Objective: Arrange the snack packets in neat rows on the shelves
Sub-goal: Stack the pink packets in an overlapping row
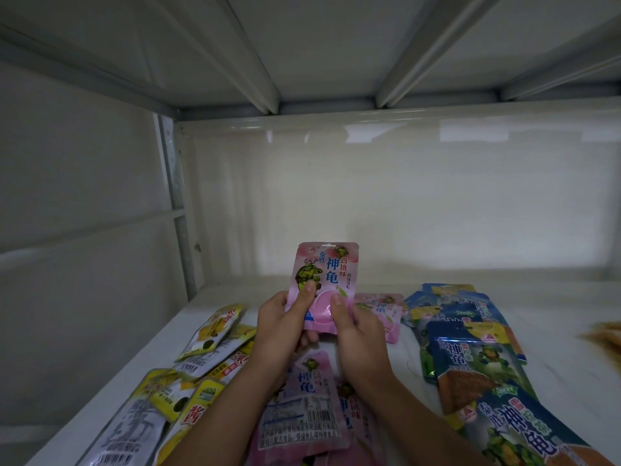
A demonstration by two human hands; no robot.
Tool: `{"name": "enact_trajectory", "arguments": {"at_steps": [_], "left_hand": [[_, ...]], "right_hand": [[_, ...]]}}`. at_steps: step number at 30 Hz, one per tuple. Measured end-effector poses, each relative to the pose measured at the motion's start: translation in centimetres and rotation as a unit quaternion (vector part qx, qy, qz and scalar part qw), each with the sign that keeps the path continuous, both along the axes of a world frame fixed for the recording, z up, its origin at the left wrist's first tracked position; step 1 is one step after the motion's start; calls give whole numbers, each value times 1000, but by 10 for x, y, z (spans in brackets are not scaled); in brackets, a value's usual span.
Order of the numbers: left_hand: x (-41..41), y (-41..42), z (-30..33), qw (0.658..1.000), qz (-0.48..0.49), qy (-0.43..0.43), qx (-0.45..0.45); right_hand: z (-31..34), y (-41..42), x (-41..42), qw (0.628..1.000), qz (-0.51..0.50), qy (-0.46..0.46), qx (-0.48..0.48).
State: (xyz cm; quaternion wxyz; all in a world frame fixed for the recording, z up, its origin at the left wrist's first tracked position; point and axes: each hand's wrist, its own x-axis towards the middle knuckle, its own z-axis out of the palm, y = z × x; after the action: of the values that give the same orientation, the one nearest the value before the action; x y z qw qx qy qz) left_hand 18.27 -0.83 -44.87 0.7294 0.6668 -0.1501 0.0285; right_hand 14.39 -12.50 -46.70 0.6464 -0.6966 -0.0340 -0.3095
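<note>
1. Two hands hold one pink packet upright above the shelf, near the centre of the view.
2. The left hand grips the packet's lower left edge, thumb pressed on the front and fingers curled behind.
3. The right hand pinches the lower right edge, thumb on the front, the other fingers hidden behind the packet.
4. The packet's front faces the camera, showing a green turtle and blue characters; its top edge points to 12 o'clock.
5. More pink packets lie flat on the shelf at 6 o'clock from the held one, beneath the forearms and overlapping each other; one shows its barcode side.
6. Another pink one lies flat at 3 o'clock, just beside the right hand.
7. Blue packets lie overlapping at 4 o'clock, running toward the lower right corner; some show an orange panel.
8. Yellow packets lie scattered at 8 o'clock, mixed with silver-grey ones toward the lower left corner.
9. At the right edge, a blurred brownish thing rests on the shelf; I cannot tell what it is.
10. The back panel is white and glossy, and the underside of the upper shelf with its metal ribs spans the top at 12 o'clock.
</note>
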Motion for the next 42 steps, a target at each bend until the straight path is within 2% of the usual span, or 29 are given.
{"name": "enact_trajectory", "arguments": {"at_steps": [5, 15, 21, 25, 30, 36, 42], "left_hand": [[-2, -1, 0, 998, -6, 26, 57], [-5, 1, 1, 996, -12, -11, 86], [-6, -1, -1, 997, -11, -18, 69], [-3, -1, -3, 998, -33, 14, 58], [-10, -5, -3, 994, -69, 1, 79], [-11, -2, -1, 996, -76, -10, 54], [-7, 0, -1, 996, -76, -8, 35]], "right_hand": [[4, 3, -3, 998, 8, -3, 60], [2, 0, 1, 999, 3, 7, 32], [3, 0, 0, 997, 10, 42, 66], [6, -1, -2, 995, 19, 55, 80], [8, -5, -7, 991, 5, 59, 121], [4, -1, -3, 996, -24, 34, 83], [7, -2, -4, 995, 7, 38, 88]]}}
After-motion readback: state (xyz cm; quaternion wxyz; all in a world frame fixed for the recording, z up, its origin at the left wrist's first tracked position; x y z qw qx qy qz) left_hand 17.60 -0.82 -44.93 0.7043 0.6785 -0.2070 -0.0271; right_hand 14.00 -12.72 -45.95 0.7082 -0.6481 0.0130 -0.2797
